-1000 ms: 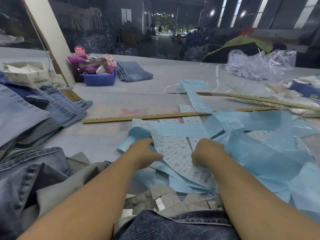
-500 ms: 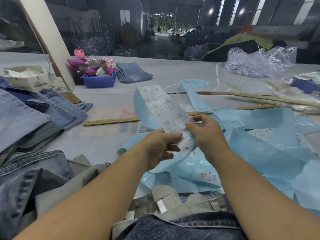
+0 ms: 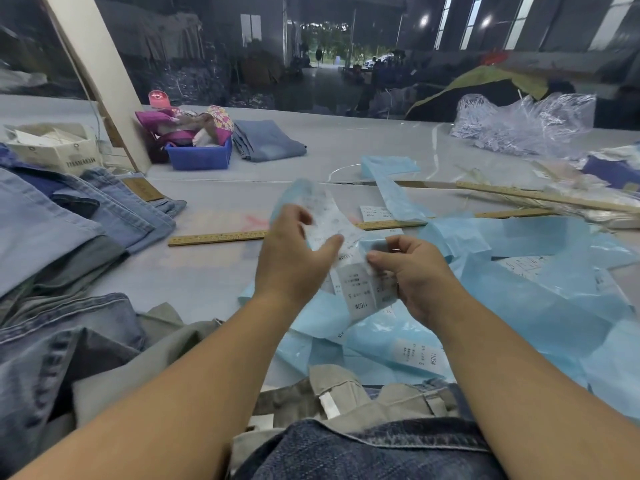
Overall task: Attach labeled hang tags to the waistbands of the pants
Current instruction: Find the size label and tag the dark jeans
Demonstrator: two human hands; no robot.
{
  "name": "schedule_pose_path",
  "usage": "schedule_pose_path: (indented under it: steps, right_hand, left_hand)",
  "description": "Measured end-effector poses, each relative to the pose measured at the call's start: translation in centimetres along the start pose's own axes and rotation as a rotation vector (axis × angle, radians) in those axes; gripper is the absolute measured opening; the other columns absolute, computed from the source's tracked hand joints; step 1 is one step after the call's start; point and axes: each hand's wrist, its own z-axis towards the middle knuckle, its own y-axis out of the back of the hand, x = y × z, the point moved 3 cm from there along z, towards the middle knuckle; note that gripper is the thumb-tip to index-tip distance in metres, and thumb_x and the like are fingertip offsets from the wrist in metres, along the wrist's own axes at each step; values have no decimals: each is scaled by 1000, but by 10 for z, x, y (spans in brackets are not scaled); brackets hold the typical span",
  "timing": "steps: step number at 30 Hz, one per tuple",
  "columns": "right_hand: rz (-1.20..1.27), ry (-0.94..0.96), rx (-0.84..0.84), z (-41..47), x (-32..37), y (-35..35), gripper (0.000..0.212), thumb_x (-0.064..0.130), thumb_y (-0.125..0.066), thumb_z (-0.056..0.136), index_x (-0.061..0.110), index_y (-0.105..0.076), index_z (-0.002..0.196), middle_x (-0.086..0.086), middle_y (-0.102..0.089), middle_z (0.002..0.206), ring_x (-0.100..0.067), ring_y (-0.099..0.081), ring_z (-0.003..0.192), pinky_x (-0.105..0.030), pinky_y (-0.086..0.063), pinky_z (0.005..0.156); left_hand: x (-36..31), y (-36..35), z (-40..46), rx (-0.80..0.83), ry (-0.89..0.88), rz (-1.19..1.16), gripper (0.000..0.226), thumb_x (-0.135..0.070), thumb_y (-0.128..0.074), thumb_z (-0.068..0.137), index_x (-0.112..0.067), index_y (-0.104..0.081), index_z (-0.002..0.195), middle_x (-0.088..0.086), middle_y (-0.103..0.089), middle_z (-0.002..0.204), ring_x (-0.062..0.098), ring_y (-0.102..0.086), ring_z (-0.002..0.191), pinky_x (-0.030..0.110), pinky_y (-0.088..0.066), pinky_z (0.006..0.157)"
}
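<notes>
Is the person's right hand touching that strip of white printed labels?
Touching. In the head view, the right hand pinches the white printed label strip between thumb and fingertips.
</notes>
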Motion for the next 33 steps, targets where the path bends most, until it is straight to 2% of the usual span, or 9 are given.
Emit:
schedule_pose_path:
  steps: [2, 5, 11, 14, 16, 21, 25, 29, 33]
  right_hand:
    - [1, 17, 7, -2, 1, -1, 11, 2, -72, 82, 11, -67, 80, -8, -70, 80, -29, -66, 80, -51, -54, 84]
    - [-7, 25, 38, -3, 1, -2, 9, 3, -72, 82, 8, -67, 88, -12, -71, 85, -29, -66, 78, -47, -55, 80]
    - [53, -4, 111, -4, 3, -5, 17, -6, -67, 83, 8, -66, 92, -13, -72, 84, -26, -68, 74, -40, -56, 73]
    - [38, -12, 122, -5, 3, -6, 19, -7, -66, 83, 7, -66, 96, -18, -72, 96, -29, -69, 82, -44, -57, 79]
    - [30, -17, 128, -5, 3, -6, 20, -7, -66, 83, 8, -65, 96, -20, -71, 98, -30, -68, 82, -40, -55, 74]
    - [-106, -27, 148, -5, -1, -7, 22, -7, -66, 83, 13, -64, 91, -14, -74, 94, -30, -70, 83, -34, -53, 68]
    - [-196, -53, 161, -4, -4, -7, 24, -7, -66, 82, 16, -65, 90, -13, -74, 93, -29, -68, 83, -33, -52, 68]
    - [-245, -93, 137, -4, -7, -5, 23, -5, -67, 82, 16, -66, 90, -10, -73, 93, -27, -67, 83, -33, -52, 68]
    - [-399, -178, 0, 3, -13, 7, 22, -1, -66, 84, 21, -64, 85, -7, -67, 92, -24, -63, 87, -36, -53, 73]
  left_hand:
    - [-19, -8, -10, 155, -273, 113, 26, -37, -75, 80, -22, -54, 86, -13, -46, 75, 9, -46, 70, 22, -37, 62]
    - [-24, -17, -16, 281, -385, 253, 16, -37, -69, 86, -24, -59, 84, -9, -54, 74, 18, -54, 75, 31, -41, 69]
    - [-13, -15, -11, 321, -179, 291, 17, -38, -62, 90, -22, -60, 82, -4, -66, 85, 17, -59, 80, 32, -52, 70]
    - [-6, -18, -9, 443, 31, 57, 18, -31, -66, 89, -18, -66, 77, -3, -67, 80, 16, -61, 75, 31, -52, 68]
    - [-2, -18, -7, 495, 177, -120, 16, -24, -69, 87, -16, -68, 74, -3, -67, 77, 17, -60, 73, 30, -52, 67]
    - [8, -17, -7, 623, 388, -266, 12, -9, -69, 86, -9, -70, 73, -2, -65, 68, 9, -54, 58, 10, -43, 48]
    - [14, -18, -7, 651, 452, -212, 15, -4, -66, 86, -9, -72, 74, 0, -64, 62, -2, -50, 39, 10, -38, 40]
    - [16, -17, -7, 628, 448, -131, 15, -6, -66, 87, -11, -70, 73, -1, -62, 62, -3, -49, 39, 10, -37, 40]
    - [24, -11, -1, 516, 481, -103, 12, -11, -64, 88, -10, -67, 76, -2, -57, 56, 5, -44, 43, 16, -35, 43]
